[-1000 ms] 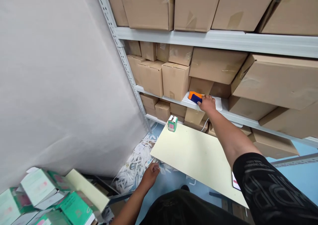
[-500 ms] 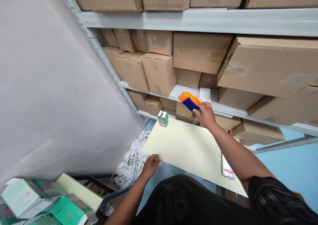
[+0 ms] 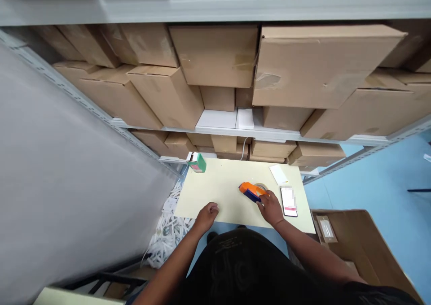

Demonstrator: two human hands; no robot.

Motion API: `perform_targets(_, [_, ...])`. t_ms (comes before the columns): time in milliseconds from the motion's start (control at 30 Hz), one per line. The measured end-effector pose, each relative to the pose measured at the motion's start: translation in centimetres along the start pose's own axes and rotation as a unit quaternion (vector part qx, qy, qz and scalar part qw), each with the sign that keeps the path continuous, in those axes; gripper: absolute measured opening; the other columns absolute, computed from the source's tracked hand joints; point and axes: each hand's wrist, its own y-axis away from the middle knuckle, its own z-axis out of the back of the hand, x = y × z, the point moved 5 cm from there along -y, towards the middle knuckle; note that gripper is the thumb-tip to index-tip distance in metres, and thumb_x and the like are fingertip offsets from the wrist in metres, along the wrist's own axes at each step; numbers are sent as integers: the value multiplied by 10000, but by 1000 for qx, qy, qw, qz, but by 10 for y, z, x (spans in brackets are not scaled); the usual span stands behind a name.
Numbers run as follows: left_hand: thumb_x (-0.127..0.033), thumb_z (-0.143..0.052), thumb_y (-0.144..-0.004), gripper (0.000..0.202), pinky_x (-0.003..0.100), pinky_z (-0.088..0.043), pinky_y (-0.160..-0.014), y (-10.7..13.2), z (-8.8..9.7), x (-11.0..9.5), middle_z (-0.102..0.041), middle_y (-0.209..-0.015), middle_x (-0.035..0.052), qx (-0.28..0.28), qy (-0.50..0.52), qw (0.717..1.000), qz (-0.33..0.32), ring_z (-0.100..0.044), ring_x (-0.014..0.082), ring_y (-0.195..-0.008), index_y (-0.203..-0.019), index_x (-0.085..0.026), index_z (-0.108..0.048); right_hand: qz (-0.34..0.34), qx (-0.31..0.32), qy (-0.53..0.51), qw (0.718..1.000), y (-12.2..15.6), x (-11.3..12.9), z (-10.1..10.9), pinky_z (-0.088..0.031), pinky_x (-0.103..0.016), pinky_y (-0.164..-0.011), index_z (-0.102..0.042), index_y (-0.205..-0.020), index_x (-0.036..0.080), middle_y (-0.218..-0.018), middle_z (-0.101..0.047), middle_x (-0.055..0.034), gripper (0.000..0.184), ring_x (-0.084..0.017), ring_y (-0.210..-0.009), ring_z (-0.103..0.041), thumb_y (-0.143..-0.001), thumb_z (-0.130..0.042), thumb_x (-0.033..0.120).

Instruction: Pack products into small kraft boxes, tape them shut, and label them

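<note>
My right hand (image 3: 272, 210) is closed around the end of an orange and blue tape dispenser (image 3: 248, 188), holding it low over the pale yellow tabletop (image 3: 215, 186). A roll of tape shows at the dispenser's far side; whether the dispenser touches the table I cannot tell. By the front edge of the tabletop, my left hand (image 3: 206, 217) has its fingers curled together, and what they hold, if anything, is hidden. A small green and white carton (image 3: 198, 163) stands at the table's back left corner, its top flaps partly raised.
A phone (image 3: 288, 202) and a white paper (image 3: 278, 174) lie on the table's right side. Shelves (image 3: 215, 132) packed with brown cardboard boxes (image 3: 215, 56) rise behind. Paper scraps (image 3: 168, 224) cover the floor at left. A large open carton (image 3: 360, 242) is at right.
My right hand has brought the tape dispenser down from shelf height to just over the tabletop. The view has turned right, showing the phone and large carton. My left hand stays curled near the table edge.
</note>
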Motion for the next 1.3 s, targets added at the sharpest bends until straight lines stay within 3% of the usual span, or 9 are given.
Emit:
perform_targets(200, [-312, -612, -821, 245, 343, -527, -929, -17, 12, 1, -771, -1023, 62, 61, -43, 997, -18, -720, 230, -989, -1026, -201, -686, -61, -25, -54, 996, 24, -31, -41, -277, -504, -1256, -763, -961, 314, -1101, -732, -86, 189, -331, -1446, -392, -807, -706, 220])
perform_targets(367, [-300, -598, -854, 239, 339, -518, -914, -21, 24, 9, -763, -1043, 72, 85, -80, 993, -25, -709, 232, -1007, -1048, -192, -687, -72, -34, 26, 997, 22, -42, -62, -343, -470, -1208, -771, -940, 282, -1033, -752, -80, 233, -310, -1400, -470, -791, -672, 131])
perform_targets(600, [-292, -586, -880, 240, 308, -501, -923, -22, 32, 19, -758, -1080, 75, 100, -105, 989, -6, -704, 218, -1036, -1070, -182, -682, -67, -18, 142, 988, 22, -19, -54, -239, -531, -1218, -748, -1161, 263, -1310, -676, -107, 391, -341, -1392, -439, -795, -649, 168])
perform_targets(700, [-300, -582, -879, 252, 303, -499, -932, -22, 32, 19, -756, -1080, 77, 91, -91, 992, -8, -705, 219, -1046, -1076, -178, -679, -46, -36, 174, 983, 28, -4, -45, -299, -506, -1186, -695, -1284, 269, -1392, -636, -103, 452, -333, -1353, -476, -841, -618, 229])
perform_targets(833, [-298, -587, -869, 243, 315, -499, -930, -15, 29, 14, -755, -1073, 75, 53, -75, 996, 1, -703, 223, -1037, -1063, -180, -674, -33, 14, 123, 992, 26, 4, -47, -448, -431, -1068, -706, -1264, 260, -1285, -697, -97, 401, -304, -1226, -596, -879, -607, 309])
perform_targets(1000, [-258, -574, -856, 194, 318, -507, -882, 13, 21, 9, -752, -1006, 59, -17, -19, 999, 27, -702, 210, -965, -1010, -186, -667, 37, 92, 68, 993, -4, 22, -48, -468, -408, -1044, -731, -1200, 215, -1220, -729, -99, 351, -288, -1194, -633, -925, -564, 355])
perform_targets(1167, [-306, -575, -862, 202, 333, -513, -864, 63, 25, 14, -740, -953, 48, -123, 43, 990, 48, -692, 211, -922, -1004, -194, -664, 130, 144, 25, 981, -53, 67, -54, -480, -397, -1022, -757, -1105, 202, -1150, -750, -102, 343, -274, -1138, -655, -930, -524, 383])
perform_targets(1300, [-329, -623, -815, 215, 343, -519, -875, 116, 43, 33, -744, -959, 42, -225, 98, 966, 77, -693, 218, -927, -985, -209, -677, 138, 164, -40, 976, -79, 115, -74, -514, -396, -967, -768, -1053, 214, -1094, -766, -93, 382, -263, -1035, -697, -906, -513, 457])
